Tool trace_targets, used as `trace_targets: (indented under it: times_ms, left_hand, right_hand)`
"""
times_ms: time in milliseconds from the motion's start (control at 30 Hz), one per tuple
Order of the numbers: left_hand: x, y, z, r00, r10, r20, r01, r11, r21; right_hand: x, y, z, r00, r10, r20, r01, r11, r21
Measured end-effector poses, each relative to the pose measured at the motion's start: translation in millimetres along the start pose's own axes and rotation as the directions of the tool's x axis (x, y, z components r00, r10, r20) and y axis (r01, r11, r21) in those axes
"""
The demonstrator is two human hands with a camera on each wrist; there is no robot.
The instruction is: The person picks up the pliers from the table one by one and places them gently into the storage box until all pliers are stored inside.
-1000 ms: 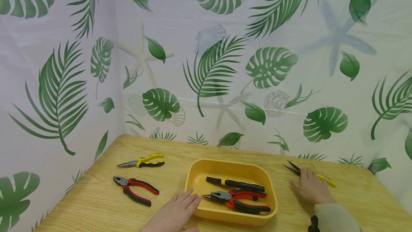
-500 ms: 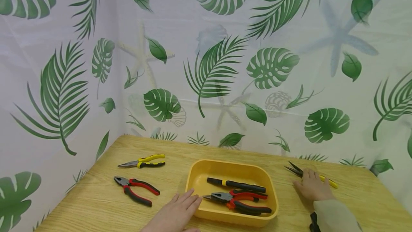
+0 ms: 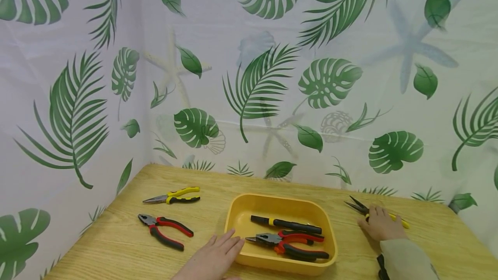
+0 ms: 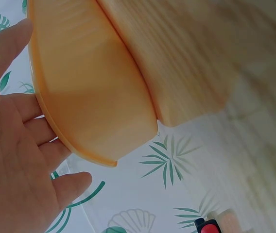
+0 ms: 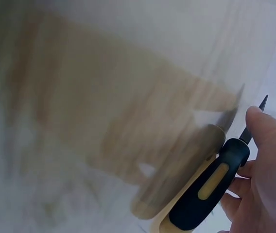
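My left hand (image 3: 213, 256) lies at the near left of the yellow tray (image 3: 331, 245), its outstretched fingers touching the rim. The left wrist view shows the fingertips along the edge of the tray (image 4: 94, 77). On the table to the right, my right hand (image 3: 385, 226) holds yellow-and-black long-nose pliers (image 3: 358, 205), with their tips spread and pointing away to the left. In the right wrist view, thumb and fingers are around the pliers (image 5: 211, 187) near the pivot. Inside the tray lie red-and-black pliers (image 3: 292, 242) over another tool, mostly hidden, and a black pen-like tool with a yellow band (image 3: 292, 224).
Left of the tray lie yellow-and-black long-nose pliers (image 3: 175, 196) and red-and-black combination pliers (image 3: 165, 230), apart from each other. The wooden table (image 3: 113, 237) meets a leaf-printed cloth (image 3: 264, 77) at its back and left edges.
My right hand has shifted slightly rightward along the long-nose pliers, which stay nearly in place. The left hand has stayed at the tray's rim. The whole view has drifted a little.
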State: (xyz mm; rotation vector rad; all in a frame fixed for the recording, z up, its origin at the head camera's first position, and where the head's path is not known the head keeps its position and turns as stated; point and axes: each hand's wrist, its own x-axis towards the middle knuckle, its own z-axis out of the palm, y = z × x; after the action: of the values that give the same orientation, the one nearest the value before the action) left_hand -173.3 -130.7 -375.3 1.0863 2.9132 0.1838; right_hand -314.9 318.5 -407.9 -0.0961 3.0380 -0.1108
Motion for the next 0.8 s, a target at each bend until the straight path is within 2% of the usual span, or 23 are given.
trace_targets:
  times_ms: [300,800]
  left_hand:
    - [1.0,-1.3,-1.6,1.000,-0.004,0.029,0.004,1.000,-0.013]
    - [0.9,1.7,-1.1,1.000,-0.014,0.017,0.014,1.000,0.000]
  right_hand:
    - [-0.9,0.7,-2.7,1.000,-0.003,0.007,0.003,1.000,-0.011]
    - [-4.9,-5.0,-6.1,0.999,-0.030,0.038,0.033,0.997,-0.069]
